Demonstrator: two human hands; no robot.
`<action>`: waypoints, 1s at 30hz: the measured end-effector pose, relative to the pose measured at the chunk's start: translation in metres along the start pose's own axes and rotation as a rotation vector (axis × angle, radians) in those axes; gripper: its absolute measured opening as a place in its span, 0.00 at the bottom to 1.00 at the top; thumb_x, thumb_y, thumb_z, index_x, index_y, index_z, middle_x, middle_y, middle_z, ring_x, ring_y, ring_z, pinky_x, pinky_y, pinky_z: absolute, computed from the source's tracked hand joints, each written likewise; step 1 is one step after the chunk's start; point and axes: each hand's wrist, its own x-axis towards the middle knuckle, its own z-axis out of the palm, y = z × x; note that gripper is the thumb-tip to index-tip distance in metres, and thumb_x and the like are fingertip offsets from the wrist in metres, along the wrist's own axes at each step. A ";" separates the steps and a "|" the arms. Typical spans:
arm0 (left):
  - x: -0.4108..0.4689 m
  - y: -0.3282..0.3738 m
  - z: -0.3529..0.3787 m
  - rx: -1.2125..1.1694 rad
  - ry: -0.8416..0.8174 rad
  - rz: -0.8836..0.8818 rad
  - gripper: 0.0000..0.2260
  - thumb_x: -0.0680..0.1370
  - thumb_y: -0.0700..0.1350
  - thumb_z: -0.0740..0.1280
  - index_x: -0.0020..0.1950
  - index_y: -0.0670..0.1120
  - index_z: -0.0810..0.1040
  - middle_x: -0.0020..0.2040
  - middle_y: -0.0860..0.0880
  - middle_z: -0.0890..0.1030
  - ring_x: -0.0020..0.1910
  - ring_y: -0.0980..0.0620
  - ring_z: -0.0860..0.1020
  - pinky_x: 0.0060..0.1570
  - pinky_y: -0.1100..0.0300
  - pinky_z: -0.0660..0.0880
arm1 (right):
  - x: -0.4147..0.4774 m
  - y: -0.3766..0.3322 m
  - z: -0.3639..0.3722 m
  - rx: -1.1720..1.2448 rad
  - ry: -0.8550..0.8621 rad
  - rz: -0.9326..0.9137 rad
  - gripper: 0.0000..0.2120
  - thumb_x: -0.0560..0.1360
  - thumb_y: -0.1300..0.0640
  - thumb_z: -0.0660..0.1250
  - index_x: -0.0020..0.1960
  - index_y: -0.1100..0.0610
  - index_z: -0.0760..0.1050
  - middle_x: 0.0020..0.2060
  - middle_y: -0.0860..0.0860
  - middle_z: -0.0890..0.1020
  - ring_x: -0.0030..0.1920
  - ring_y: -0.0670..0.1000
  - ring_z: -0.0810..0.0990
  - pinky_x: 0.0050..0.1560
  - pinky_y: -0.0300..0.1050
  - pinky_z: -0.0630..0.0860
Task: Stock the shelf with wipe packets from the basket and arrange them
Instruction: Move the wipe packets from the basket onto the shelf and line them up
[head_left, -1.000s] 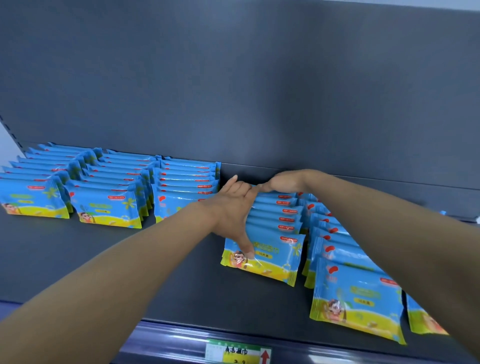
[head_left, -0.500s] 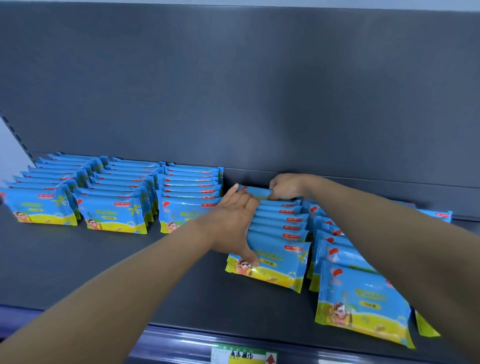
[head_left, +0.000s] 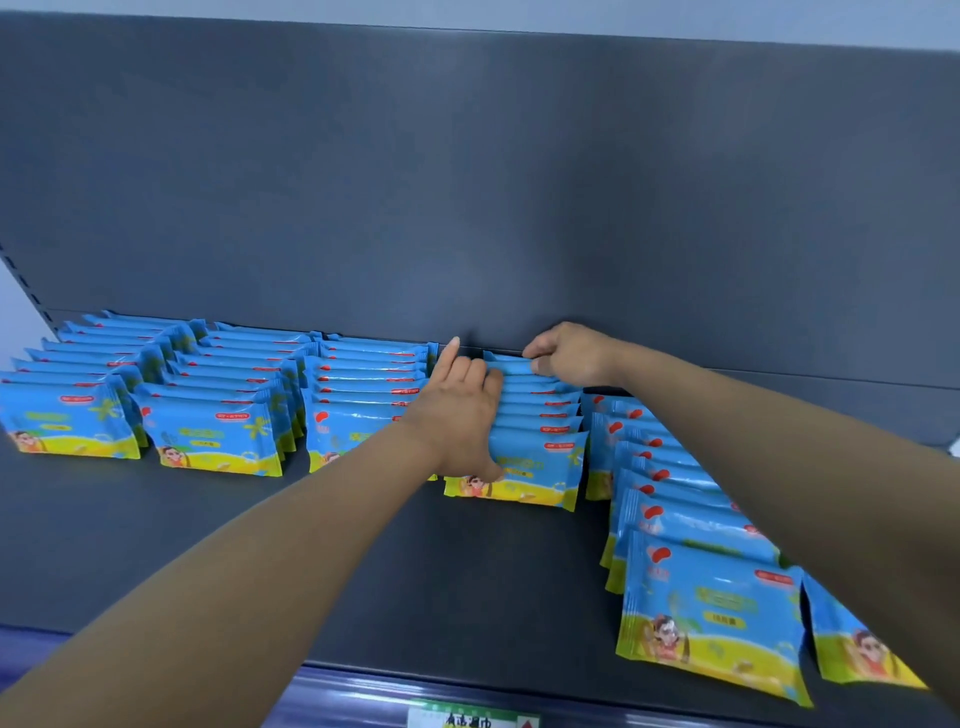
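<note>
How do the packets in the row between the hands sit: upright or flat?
Upright on edge: the front packet shows its printed face, only top edges behind.

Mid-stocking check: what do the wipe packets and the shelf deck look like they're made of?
The wipe packets: thin printed plastic film, glossy, judging by the white light streaks, wrinkles and crimped side edges. The shelf deck: probably painted sheet metal, matte dark grey, flat and even with only a dull sheen; coated board cannot be ruled out.

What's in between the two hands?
In the head view, the back wipe packet of one row lies between them. The right hand pinches its right end; the left hand rests against the row's left side.
</note>
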 end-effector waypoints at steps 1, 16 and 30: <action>0.003 -0.001 0.001 0.029 0.011 -0.004 0.45 0.64 0.66 0.65 0.72 0.39 0.58 0.60 0.44 0.66 0.65 0.43 0.63 0.72 0.48 0.34 | -0.001 0.003 0.001 0.024 0.056 -0.001 0.15 0.79 0.63 0.59 0.65 0.60 0.74 0.63 0.53 0.77 0.64 0.51 0.74 0.61 0.37 0.67; 0.002 -0.007 0.007 -0.026 -0.113 -0.100 0.52 0.66 0.69 0.65 0.77 0.43 0.43 0.76 0.42 0.52 0.76 0.44 0.47 0.73 0.44 0.35 | -0.005 0.025 0.013 0.191 0.308 0.180 0.17 0.78 0.49 0.62 0.41 0.61 0.76 0.33 0.53 0.75 0.38 0.51 0.74 0.43 0.43 0.70; 0.007 -0.014 0.009 -0.165 -0.161 -0.103 0.50 0.68 0.69 0.64 0.77 0.45 0.42 0.78 0.44 0.45 0.76 0.48 0.41 0.72 0.47 0.32 | 0.006 0.010 0.019 0.188 0.307 0.220 0.08 0.76 0.63 0.62 0.51 0.64 0.78 0.49 0.58 0.81 0.47 0.53 0.77 0.52 0.47 0.76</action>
